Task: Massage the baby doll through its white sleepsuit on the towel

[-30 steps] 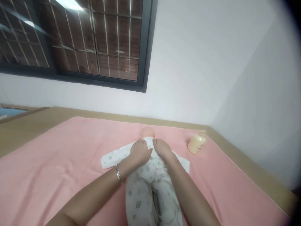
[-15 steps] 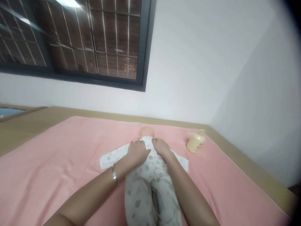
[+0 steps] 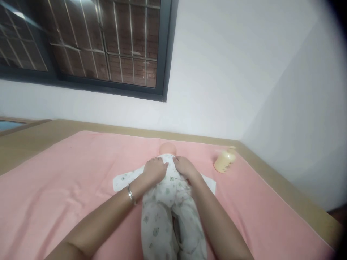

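Observation:
A baby doll (image 3: 167, 148) with a smooth, bald head lies on a pink cloth (image 3: 89, 169), dressed in a white baby suit (image 3: 171, 180) with a small green print. Both of its sleeves stretch out sideways and look flat. On the left side of the suit's chest rests my left hand (image 3: 155, 169), its fingers curled on the fabric and the thumb pointing inward. Opposite it, my right hand (image 3: 185, 167) curls round the other side near the shoulder, with its fingertips partly hidden. The suit's legs run toward me between my forearms.
A pale yellow pump bottle (image 3: 225, 161) stands on the cloth at the right. The wooden surface's edge (image 3: 273, 180) shows around the cloth. Behind it rise a white wall (image 3: 211, 72) and a dark-framed window (image 3: 162, 72) with bars.
The whole view has shifted slightly, with everything a little higher and further left. My left hand's thumb has drawn slightly outward. Both hands stay on the baby suit.

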{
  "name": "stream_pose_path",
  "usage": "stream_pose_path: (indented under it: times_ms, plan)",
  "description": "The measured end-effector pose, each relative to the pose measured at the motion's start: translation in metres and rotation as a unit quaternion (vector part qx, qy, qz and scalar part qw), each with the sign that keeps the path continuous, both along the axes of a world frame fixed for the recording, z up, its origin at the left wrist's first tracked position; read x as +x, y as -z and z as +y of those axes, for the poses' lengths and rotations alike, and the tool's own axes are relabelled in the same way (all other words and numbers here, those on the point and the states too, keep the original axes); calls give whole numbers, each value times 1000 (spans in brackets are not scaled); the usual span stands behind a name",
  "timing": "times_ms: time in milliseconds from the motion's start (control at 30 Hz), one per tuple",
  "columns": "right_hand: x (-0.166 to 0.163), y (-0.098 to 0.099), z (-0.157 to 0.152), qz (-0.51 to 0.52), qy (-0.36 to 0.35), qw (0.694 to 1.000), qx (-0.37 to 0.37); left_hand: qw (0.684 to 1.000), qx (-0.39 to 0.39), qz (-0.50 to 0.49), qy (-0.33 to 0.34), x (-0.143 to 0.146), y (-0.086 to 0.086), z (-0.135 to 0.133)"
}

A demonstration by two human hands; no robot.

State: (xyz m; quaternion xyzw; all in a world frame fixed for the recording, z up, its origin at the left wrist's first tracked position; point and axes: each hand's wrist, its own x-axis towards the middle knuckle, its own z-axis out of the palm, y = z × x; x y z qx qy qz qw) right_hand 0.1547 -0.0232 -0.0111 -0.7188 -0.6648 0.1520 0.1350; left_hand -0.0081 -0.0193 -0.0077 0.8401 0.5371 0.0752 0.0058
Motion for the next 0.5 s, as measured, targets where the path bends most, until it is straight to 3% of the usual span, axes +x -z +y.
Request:
stream_pose_path:
  times_ms: [133,200,367,500]
  plan:
    - [0,10,8,-1,24,1000,-7,997,38,46,52,7,-3,-19]
    - [-2,7,3,-8,21,1000,-3,998,24,39,40,7,-5,-20]
    - [-5,-2,-9,-6,-15,1000,18,999,-31,-35,-19,1,-1,4]
    - [-4,6,1,7,12,1000,20,987,-110,-100,-57,1,6,27]
